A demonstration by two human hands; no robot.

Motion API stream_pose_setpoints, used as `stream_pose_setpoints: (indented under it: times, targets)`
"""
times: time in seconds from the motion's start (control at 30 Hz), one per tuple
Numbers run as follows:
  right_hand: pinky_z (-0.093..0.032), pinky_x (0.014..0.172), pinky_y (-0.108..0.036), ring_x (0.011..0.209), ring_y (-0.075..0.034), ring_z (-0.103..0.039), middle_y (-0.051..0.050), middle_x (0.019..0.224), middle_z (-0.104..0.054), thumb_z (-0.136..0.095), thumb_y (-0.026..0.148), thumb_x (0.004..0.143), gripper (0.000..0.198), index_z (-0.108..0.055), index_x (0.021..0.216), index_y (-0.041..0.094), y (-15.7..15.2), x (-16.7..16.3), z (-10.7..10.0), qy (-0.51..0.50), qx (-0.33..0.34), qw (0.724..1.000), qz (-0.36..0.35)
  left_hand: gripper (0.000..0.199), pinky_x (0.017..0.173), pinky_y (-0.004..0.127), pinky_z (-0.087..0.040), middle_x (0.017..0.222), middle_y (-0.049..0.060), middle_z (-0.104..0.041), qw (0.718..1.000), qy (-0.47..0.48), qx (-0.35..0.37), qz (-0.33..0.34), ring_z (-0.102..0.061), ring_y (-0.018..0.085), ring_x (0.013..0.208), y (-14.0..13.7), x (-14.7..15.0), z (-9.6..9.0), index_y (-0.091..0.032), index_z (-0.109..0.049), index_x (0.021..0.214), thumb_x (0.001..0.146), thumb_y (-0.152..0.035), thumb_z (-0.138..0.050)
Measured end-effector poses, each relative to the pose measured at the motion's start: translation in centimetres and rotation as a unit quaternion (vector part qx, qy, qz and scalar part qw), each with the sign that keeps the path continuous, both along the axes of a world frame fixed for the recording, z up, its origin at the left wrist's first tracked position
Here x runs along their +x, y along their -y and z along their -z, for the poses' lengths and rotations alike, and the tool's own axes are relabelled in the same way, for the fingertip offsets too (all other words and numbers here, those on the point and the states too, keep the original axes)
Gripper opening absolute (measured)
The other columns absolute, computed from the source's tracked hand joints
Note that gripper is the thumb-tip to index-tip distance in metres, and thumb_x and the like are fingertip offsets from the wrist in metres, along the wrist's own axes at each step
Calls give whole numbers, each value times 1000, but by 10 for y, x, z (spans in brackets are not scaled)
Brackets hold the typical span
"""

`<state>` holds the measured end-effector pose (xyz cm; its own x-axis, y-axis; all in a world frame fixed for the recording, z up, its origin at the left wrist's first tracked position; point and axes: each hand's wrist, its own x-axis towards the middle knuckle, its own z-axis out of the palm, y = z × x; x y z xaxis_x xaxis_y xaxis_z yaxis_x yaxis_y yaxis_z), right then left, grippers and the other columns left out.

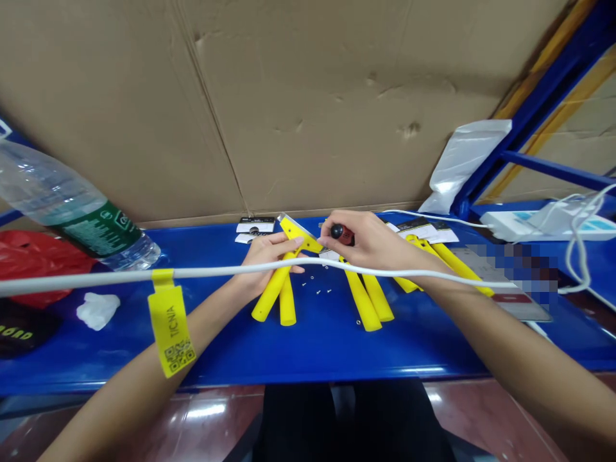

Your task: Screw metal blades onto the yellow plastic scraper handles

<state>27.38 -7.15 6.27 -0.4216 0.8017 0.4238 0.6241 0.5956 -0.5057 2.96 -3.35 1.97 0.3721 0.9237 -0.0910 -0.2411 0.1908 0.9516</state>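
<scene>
Scraper (276,286) in yellow is held just above the blue bench (221,353), its long handle slanting from a rounded butt at lower left, toward the person, up and right to the head. The head sits crosswise like the bar of a T, running from upper left to lower right, with its metal edge turned away from the person. The left hand (261,253) is clamped on it near the neck, thumb over the yellow head and fingers behind, so the handle projects below the grip and the head above. The right hand (368,235) is closed around a red-and-black screwdriver (346,235), its fingertips at the head's right end; whether they touch it I cannot tell. The scraper looks smooth and plain, with small dark holes in its head. Another yellow handle (287,305) shows just right of it, and a white cable (216,271) crosses in front.
</scene>
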Motion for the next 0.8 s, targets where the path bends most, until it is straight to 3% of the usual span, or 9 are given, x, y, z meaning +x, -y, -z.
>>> stream_pose_setpoints:
  times: [0.23, 0.8]
  targets:
    - [-37, 75, -32, 76, -18, -56, -6, 94, -72, -67, 26, 109, 15, -73, 99, 17, 2, -9, 5, 52, -34, 998, -8, 22, 55, 26, -70, 94, 14, -85, 1000, -16, 7, 14, -79, 19, 69, 8, 4, 1, -8, -87, 104, 87, -20, -94]
    - [-37, 75, -31, 75, -18, -55, -5, 89, -69, -70, 23, 105, 14, -74, 93, 17, 5, -16, 5, 28, -54, 998, 2, 20, 57, 24, -69, 98, 14, -85, 999, 7, 2, 44, -81, 20, 74, 12, 5, 6, -10, -87, 105, 89, -20, -95]
